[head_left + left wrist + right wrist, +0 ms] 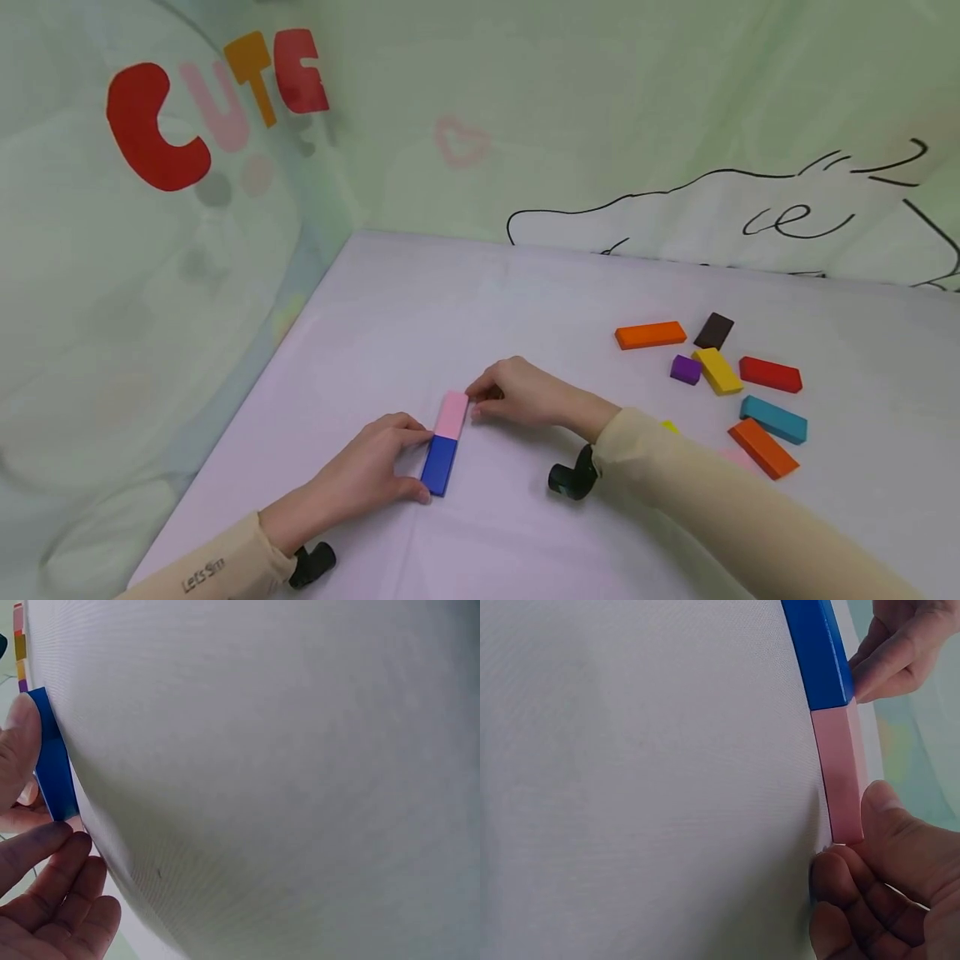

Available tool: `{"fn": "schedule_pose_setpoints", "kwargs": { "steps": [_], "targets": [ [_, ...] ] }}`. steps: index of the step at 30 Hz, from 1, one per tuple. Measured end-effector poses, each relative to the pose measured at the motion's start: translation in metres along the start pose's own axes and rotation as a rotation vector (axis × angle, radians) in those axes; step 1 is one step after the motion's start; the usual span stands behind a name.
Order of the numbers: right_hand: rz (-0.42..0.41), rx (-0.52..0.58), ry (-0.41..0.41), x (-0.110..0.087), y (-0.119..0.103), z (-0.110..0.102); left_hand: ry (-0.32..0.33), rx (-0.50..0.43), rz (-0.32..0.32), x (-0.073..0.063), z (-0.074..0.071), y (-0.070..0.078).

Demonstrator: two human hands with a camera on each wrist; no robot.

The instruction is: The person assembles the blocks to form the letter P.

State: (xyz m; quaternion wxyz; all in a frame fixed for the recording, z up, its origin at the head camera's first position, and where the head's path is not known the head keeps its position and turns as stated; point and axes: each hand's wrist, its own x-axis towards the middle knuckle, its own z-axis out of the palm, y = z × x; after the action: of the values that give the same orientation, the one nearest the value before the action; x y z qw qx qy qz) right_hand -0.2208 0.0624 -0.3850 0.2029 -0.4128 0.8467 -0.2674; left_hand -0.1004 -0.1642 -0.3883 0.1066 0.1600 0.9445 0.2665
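Observation:
A blue block (439, 467) and a pink block (452, 415) lie end to end on the white cloth, touching, in one straight line. My left hand (367, 467) holds the blue block from its left side, thumb at the near end and index finger close to the joint. In the left wrist view the blue block (54, 761) sits between thumb and index finger. At the far end of the pink block is my right hand (528, 396). The right wrist view has its thumb against the side of the pink block (838, 772), with curled fingers at the end.
On the right lie several loose blocks: orange (651, 335), dark brown (714, 331), purple (686, 369), yellow (717, 371), red (770, 374), teal (774, 418) and another orange (763, 448). The right sleeve (690, 475) partly covers a pink and a yellow piece.

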Motion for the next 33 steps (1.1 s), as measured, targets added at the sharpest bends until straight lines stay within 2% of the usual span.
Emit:
{"fn": "schedule_pose_setpoints", "kwargs": {
  "steps": [7,14,22,24,26,28,30,33],
  "targets": [
    [0.003,-0.007,-0.009,0.001,0.0,0.001,-0.02,0.012,0.003,0.0,-0.002,0.0],
    [0.0,-0.015,-0.019,0.002,0.0,0.0,-0.006,0.012,0.017,0.001,-0.001,-0.001],
    [-0.018,-0.024,-0.022,0.0,-0.002,-0.001,-0.025,0.001,-0.006,0.001,-0.002,0.001],
    [0.003,-0.018,-0.011,-0.004,-0.001,-0.002,-0.03,-0.003,0.003,0.003,-0.001,0.002],
    [0.051,-0.008,0.019,-0.009,0.0,-0.004,-0.037,-0.001,0.009,0.005,-0.001,0.003],
    [0.128,-0.002,0.085,-0.017,0.004,-0.01,-0.042,0.0,0.004,0.005,-0.002,0.004],
    [0.251,-0.016,0.196,-0.031,0.011,-0.021,-0.039,0.005,-0.012,0.006,-0.006,0.006],
    [0.496,-0.076,0.393,-0.058,0.031,-0.041,-0.015,0.017,-0.051,0.009,-0.019,0.008]
  ]
}}
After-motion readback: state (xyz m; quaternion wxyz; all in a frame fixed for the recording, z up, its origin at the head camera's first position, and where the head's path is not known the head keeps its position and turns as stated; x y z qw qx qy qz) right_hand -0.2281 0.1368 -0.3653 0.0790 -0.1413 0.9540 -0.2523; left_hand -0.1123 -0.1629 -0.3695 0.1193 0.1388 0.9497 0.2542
